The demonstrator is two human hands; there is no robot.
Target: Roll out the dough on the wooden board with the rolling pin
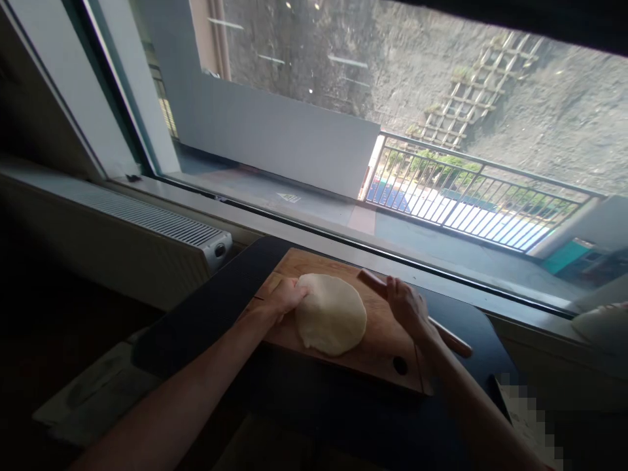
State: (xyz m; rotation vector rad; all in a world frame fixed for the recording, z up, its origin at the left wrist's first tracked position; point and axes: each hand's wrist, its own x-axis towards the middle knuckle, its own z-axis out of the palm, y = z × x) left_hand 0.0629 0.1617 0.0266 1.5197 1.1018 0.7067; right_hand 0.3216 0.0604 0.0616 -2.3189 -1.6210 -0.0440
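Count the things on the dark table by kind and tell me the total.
Pale flattened round of dough: 1
Rectangular wooden cutting board: 1
Wooden rolling pin, under the right hand: 1
Total: 3
The left hand touches the dough's edge.

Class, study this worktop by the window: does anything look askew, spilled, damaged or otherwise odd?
Little stands out. The dough overhangs the near edge of the wooden board slightly, and the board sits at an angle to the window. The left hand touches the dough; the right hand grips the rolling pin.
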